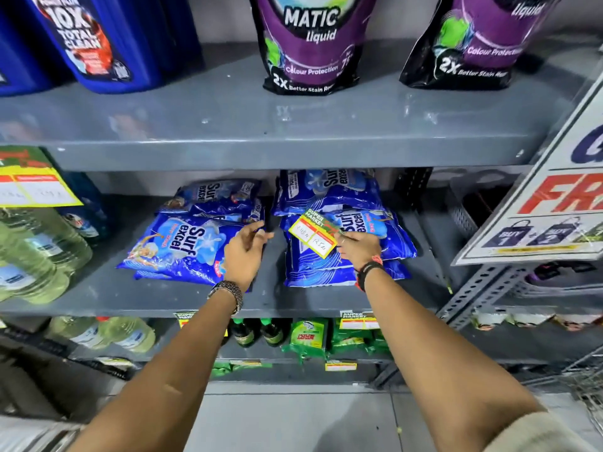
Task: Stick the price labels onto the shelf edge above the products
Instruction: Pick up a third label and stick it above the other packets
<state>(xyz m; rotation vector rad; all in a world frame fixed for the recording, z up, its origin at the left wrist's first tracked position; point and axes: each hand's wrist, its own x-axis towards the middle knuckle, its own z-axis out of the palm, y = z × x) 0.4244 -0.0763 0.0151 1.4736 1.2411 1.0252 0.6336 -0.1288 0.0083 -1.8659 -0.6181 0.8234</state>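
A yellow price label (312, 236) with a green top band and handwritten numbers is pinched at its right corner by my right hand (357, 248), tilted over the right stack of blue detergent packets (342, 265). My left hand (244, 252) hovers with fingers apart over the left stack of blue packets (182, 246), holding nothing. Both hands are inside the middle shelf. The grey shelf edge above the packets (261, 158) is bare in the middle. Another yellow label (36, 189) hangs from that edge at the far left.
Purple liquid detergent pouches (313, 44) and blue jugs (98, 44) stand on the upper shelf. Clear bottles (36, 252) sit at the left. A slanted promo sign (548, 203) juts in at the right. The lower shelf edge carries labels (359, 320) above green packets (306, 337).
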